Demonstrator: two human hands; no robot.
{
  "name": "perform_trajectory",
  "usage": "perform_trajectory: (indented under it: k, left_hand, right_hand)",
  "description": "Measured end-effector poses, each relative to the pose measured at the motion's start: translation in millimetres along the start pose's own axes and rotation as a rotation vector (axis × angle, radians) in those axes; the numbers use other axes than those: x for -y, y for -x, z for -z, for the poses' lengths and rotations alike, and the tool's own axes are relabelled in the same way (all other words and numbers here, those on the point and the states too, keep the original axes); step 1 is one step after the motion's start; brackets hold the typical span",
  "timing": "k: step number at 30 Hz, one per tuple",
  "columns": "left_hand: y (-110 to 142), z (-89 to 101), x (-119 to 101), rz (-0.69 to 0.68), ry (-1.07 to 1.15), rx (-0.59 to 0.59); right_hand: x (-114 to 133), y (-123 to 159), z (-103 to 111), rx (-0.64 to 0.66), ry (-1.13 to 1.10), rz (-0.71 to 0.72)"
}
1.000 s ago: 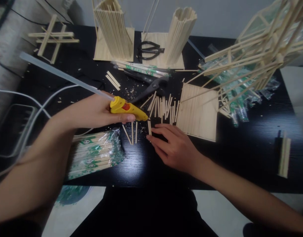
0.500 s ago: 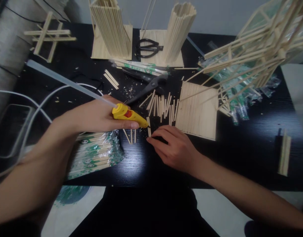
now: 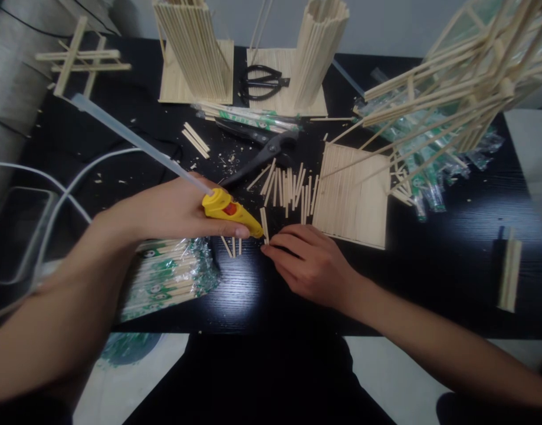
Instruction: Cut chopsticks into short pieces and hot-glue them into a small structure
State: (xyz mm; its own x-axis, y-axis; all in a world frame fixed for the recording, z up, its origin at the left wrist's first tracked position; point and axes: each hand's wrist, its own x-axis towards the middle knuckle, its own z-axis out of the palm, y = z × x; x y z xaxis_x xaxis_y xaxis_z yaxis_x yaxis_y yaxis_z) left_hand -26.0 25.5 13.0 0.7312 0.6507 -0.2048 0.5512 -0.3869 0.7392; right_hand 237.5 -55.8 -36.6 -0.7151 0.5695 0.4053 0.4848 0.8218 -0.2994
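My left hand is closed around a yellow glue gun, and a long translucent glue stick juts from its back end. The gun's nozzle points down to the right, beside a pair of short wooden sticks lying side by side. My right hand pinches the near end of those sticks between thumb and fingers. Several loose short sticks lie just beyond my hands. A few more cut sticks rest on the table below the gun.
Packaged chopsticks lie at the front left. Behind are black pliers, scissors and two stick towers on flat bases. A stick panel and a tall stick frame stand right. A white cable loops on the left.
The glue gun's nozzle has moved slightly down and left, toward the near end of the sticks, and its glue stick has swung right. My right hand stays nearly in place.
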Motion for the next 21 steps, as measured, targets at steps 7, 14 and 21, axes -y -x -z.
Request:
perform_trajectory:
  k: [7, 14, 21]
  left_hand:
    - [-1.1, -0.4, -2.7, 0.011, 0.029, 0.025]
    - [-0.1, -1.2, -0.9, 0.017, 0.001, 0.017]
    - [1.3, -0.2, -1.2, 0.044, 0.011, 0.015]
  right_hand:
    - [0.0, 0.6, -1.0, 0.02, 0.008, -0.011]
    - [0.0, -0.1, -0.7, 0.035, 0.013, -0.023]
    - [0.8, 0.6, -1.0, 0.019, 0.005, -0.027]
